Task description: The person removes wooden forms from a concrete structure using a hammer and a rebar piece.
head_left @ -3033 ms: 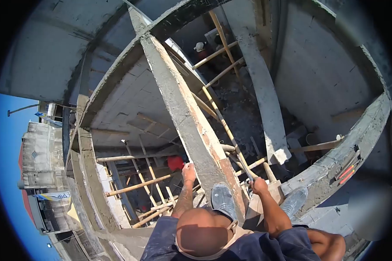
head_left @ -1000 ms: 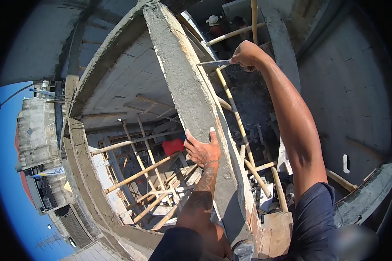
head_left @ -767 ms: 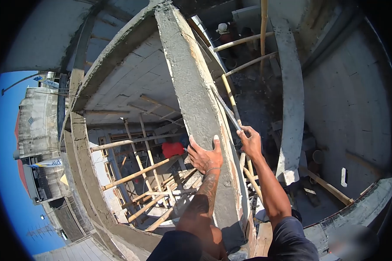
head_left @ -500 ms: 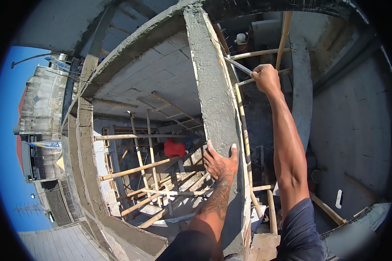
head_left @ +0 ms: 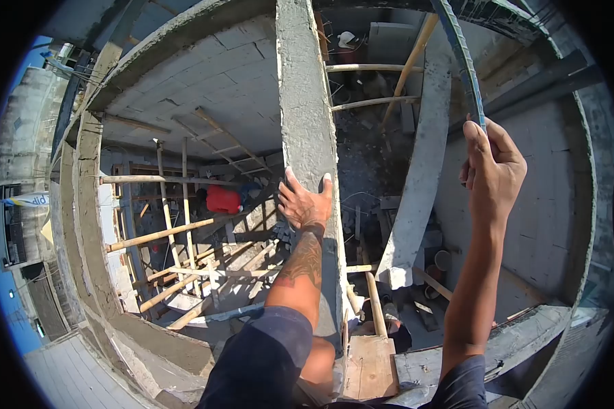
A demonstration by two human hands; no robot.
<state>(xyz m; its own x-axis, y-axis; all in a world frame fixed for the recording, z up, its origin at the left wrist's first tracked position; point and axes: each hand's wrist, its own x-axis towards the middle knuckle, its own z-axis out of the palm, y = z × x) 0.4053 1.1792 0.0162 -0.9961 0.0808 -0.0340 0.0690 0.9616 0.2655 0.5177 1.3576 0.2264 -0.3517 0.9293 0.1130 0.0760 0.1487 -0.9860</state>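
Observation:
My left hand (head_left: 307,206) lies on the grey concrete beam (head_left: 308,102), fingers at its left edge and thumb spread toward the right edge. Raised to the right of the beam, my right hand (head_left: 494,163) is closed around the lower end of a long, narrow bar (head_left: 464,61), grey-blue with ribbed marks. The bar slants up and left from my fist, out past the top of the view.
Bamboo poles (head_left: 177,235) criss-cross in the opening below left, where a person in red (head_left: 223,199) is bent over. A plywood board (head_left: 370,368) lies near my body. Block walls (head_left: 205,82) surround the deep openings on both sides.
My right hand has swung right and lifted the bar away from the beam's side, so it now points upward. My left hand stays on the beam while the view has turned rightward.

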